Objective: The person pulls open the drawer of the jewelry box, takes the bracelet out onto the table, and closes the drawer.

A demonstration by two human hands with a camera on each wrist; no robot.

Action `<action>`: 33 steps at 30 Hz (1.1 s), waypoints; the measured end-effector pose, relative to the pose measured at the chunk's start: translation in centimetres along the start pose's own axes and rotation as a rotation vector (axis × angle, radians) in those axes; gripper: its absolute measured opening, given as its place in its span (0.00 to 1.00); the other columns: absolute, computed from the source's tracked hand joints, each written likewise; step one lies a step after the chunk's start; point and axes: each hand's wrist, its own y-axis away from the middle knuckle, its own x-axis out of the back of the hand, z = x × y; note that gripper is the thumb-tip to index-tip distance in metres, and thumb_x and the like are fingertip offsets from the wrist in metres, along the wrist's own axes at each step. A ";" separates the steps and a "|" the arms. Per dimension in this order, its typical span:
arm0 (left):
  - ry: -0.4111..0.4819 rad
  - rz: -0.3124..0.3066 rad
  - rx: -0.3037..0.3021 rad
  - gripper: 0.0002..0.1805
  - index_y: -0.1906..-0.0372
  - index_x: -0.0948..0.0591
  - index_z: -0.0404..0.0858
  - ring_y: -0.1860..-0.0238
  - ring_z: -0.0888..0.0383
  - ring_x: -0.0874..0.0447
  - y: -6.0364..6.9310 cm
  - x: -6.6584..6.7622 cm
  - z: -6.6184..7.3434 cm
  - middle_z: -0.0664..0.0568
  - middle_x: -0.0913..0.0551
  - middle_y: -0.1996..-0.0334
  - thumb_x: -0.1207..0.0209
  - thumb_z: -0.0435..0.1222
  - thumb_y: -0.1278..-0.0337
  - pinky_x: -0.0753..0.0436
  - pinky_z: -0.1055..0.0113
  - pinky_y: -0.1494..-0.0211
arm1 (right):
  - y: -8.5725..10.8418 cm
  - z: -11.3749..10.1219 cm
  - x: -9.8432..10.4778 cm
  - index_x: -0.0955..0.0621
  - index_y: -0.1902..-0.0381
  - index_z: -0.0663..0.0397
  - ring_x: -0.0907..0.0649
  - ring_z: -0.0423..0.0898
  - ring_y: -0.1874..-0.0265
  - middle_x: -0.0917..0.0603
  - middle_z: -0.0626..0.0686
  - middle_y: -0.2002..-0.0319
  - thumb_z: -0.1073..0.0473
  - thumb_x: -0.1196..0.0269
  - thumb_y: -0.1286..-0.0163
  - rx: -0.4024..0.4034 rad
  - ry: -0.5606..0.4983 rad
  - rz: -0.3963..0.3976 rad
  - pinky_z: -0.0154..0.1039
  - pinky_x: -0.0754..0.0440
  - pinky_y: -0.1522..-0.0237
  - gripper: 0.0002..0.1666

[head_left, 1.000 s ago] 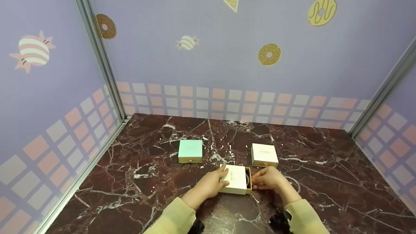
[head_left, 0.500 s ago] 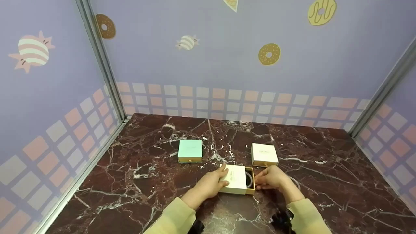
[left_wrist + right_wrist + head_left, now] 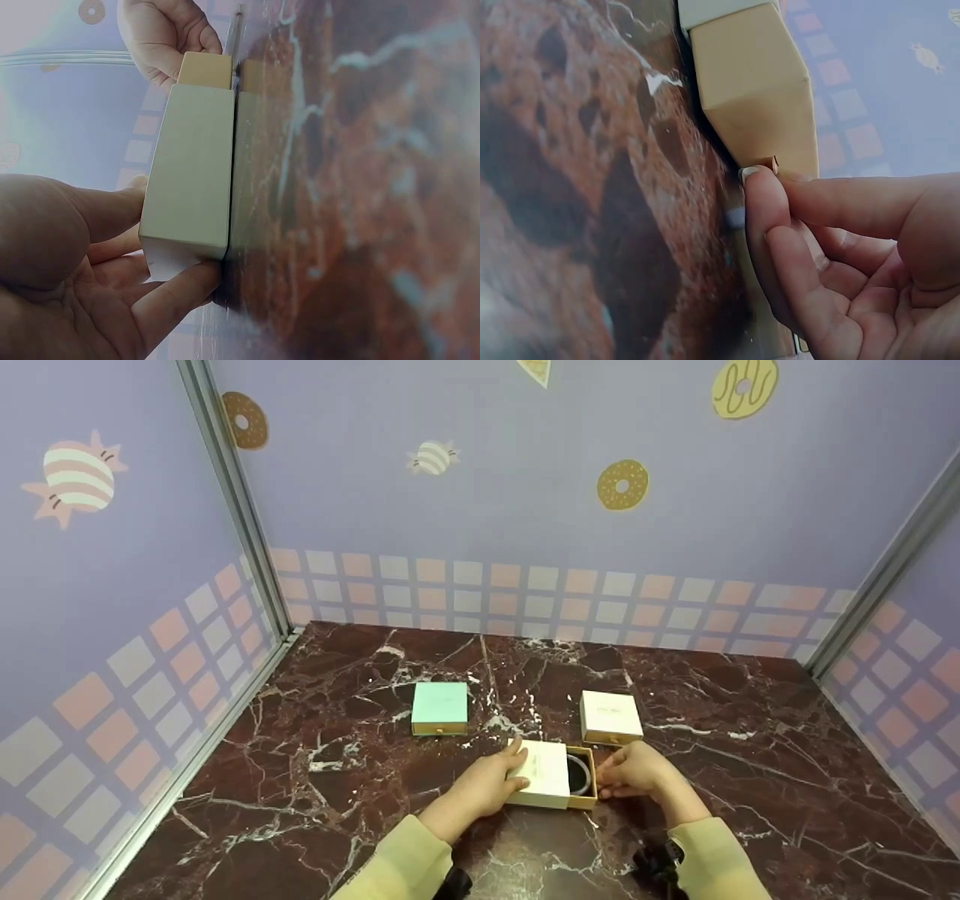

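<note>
A cream drawer box (image 3: pixel 540 772) lies on the table in front of me, its yellow inner drawer (image 3: pixel 583 803) partly out to the right. My left hand (image 3: pixel 478 787) holds the outer sleeve at its left end, with the thumb and fingers on it in the left wrist view. Thumb and index finger of my right hand (image 3: pixel 637 771) pinch a small brown pull tab (image 3: pixel 769 163) on the drawer's end. Inside the drawer a grey ring like a bangle (image 3: pixel 588 775) shows against a dark lining; the sleeve hides its left part.
Behind the left hand stands a mint-green drawer box (image 3: pixel 439 708). Another cream drawer box (image 3: pixel 610 715) sits just beyond the right hand. The dark red marble table (image 3: pixel 337 802) is bounded by patterned panels (image 3: pixel 487 510) at the back and sides.
My right hand has drawn the drawer further right, baring more of the ring inside. The left hand and sleeve have stayed put. A grey ring seen earlier by my right wrist is now hidden.
</note>
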 end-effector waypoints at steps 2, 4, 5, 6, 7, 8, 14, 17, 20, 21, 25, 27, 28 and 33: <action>-0.003 0.000 -0.001 0.31 0.25 0.30 0.34 0.25 0.39 0.31 0.0 0.0 0.0 0.42 0.39 0.20 0.40 0.40 0.29 0.30 0.48 0.22 | 0.1 0.0 0.1 0.14 0.61 0.76 0.14 0.38 0.79 0.12 0.49 0.78 0.72 0.36 0.34 0.001 0.001 -0.003 0.30 0.12 0.72 0.08; -0.003 -0.003 -0.003 0.31 0.25 0.30 0.34 0.25 0.39 0.31 0.1 0.0 0.0 0.42 0.39 0.20 0.40 0.40 0.29 0.30 0.48 0.22 | 0.1 0.0 0.2 0.14 0.61 0.76 0.14 0.38 0.79 0.12 0.49 0.78 0.72 0.36 0.34 -0.002 -0.002 0.002 0.30 0.12 0.72 0.08; -0.006 -0.004 -0.005 0.32 0.25 0.30 0.34 0.25 0.39 0.31 0.1 0.0 0.0 0.42 0.39 0.20 0.40 0.40 0.29 0.30 0.48 0.22 | 0.2 0.1 0.2 0.14 0.61 0.76 0.14 0.39 0.79 0.12 0.49 0.78 0.72 0.36 0.34 -0.003 -0.003 0.004 0.30 0.12 0.72 0.08; -0.009 -0.004 -0.007 0.32 0.25 0.30 0.34 0.25 0.39 0.31 0.1 0.0 0.0 0.42 0.39 0.20 0.40 0.40 0.29 0.30 0.48 0.22 | 0.2 0.1 0.3 0.14 0.61 0.76 0.14 0.39 0.79 0.12 0.49 0.78 0.72 0.36 0.34 -0.004 -0.002 0.007 0.30 0.12 0.72 0.08; -0.013 -0.004 -0.009 0.32 0.25 0.30 0.34 0.25 0.39 0.30 0.1 0.0 0.0 0.42 0.39 0.20 0.40 0.40 0.29 0.30 0.48 0.22 | 0.2 0.1 0.3 0.14 0.61 0.76 0.14 0.39 0.79 0.12 0.49 0.79 0.72 0.36 0.34 -0.006 0.000 0.009 0.30 0.12 0.72 0.08; -0.013 -0.003 -0.010 0.32 0.25 0.30 0.34 0.25 0.39 0.30 0.1 0.0 0.0 0.42 0.39 0.20 0.39 0.40 0.29 0.29 0.48 0.22 | 0.2 0.1 0.4 0.14 0.61 0.76 0.14 0.39 0.79 0.12 0.49 0.79 0.73 0.36 0.35 -0.011 0.001 0.013 0.30 0.12 0.72 0.08; 0.004 -0.010 0.000 0.32 0.25 0.31 0.34 0.24 0.40 0.32 0.1 0.1 0.1 0.42 0.40 0.19 0.40 0.40 0.28 0.31 0.48 0.21 | 0.3 0.1 0.6 0.14 0.62 0.76 0.14 0.40 0.79 0.13 0.50 0.79 0.73 0.36 0.36 -0.033 0.009 0.037 0.32 0.10 0.71 0.08; 0.006 -0.015 0.006 0.32 0.24 0.31 0.35 0.24 0.40 0.33 0.1 0.2 0.1 0.43 0.41 0.19 0.40 0.40 0.28 0.31 0.48 0.21 | 0.3 0.1 0.8 0.14 0.62 0.76 0.14 0.40 0.79 0.13 0.50 0.78 0.73 0.37 0.35 -0.044 0.017 0.039 0.33 0.09 0.69 0.08; -0.002 -0.013 0.004 0.32 0.25 0.31 0.35 0.24 0.40 0.32 0.1 0.2 0.2 0.43 0.40 0.19 0.40 0.41 0.28 0.31 0.48 0.21 | 0.4 0.1 1.0 0.14 0.62 0.76 0.14 0.40 0.79 0.13 0.51 0.78 0.74 0.37 0.35 -0.050 0.027 0.035 0.34 0.09 0.69 0.08; -0.005 -0.014 0.005 0.32 0.25 0.31 0.35 0.24 0.40 0.32 0.2 0.2 0.2 0.43 0.40 0.19 0.40 0.41 0.28 0.31 0.48 0.21 | 0.4 0.1 1.1 0.14 0.61 0.76 0.14 0.40 0.79 0.13 0.51 0.78 0.74 0.36 0.35 -0.051 0.032 0.033 0.33 0.09 0.69 0.08; -0.009 -0.008 0.001 0.32 0.25 0.30 0.35 0.25 0.39 0.32 0.2 0.2 0.2 0.42 0.40 0.20 0.40 0.41 0.28 0.31 0.48 0.21 | 0.5 0.1 1.4 0.14 0.61 0.77 0.14 0.40 0.79 0.13 0.50 0.78 0.73 0.36 0.35 -0.040 0.065 0.018 0.33 0.10 0.69 0.08; -0.004 -0.006 0.000 0.32 0.25 0.30 0.35 0.25 0.39 0.32 0.2 0.2 0.2 0.42 0.40 0.20 0.40 0.40 0.28 0.31 0.47 0.21 | 0.6 0.1 1.5 0.14 0.61 0.77 0.14 0.40 0.79 0.13 0.50 0.78 0.73 0.36 0.35 -0.036 0.078 0.013 0.33 0.10 0.70 0.08; -0.002 -0.004 0.001 0.32 0.25 0.30 0.35 0.25 0.39 0.32 0.2 0.2 0.2 0.42 0.40 0.20 0.40 0.40 0.28 0.31 0.47 0.21 | 0.6 0.1 1.6 0.14 0.61 0.77 0.14 0.40 0.79 0.13 0.51 0.79 0.74 0.36 0.34 -0.034 0.083 0.011 0.33 0.10 0.70 0.08; 0.003 -0.002 0.003 0.31 0.25 0.30 0.34 0.25 0.39 0.32 0.2 0.1 0.1 0.42 0.40 0.20 0.40 0.40 0.28 0.31 0.47 0.21 | 0.7 0.2 1.8 0.14 0.61 0.78 0.14 0.40 0.79 0.13 0.51 0.79 0.74 0.37 0.35 -0.035 0.093 0.017 0.33 0.10 0.70 0.08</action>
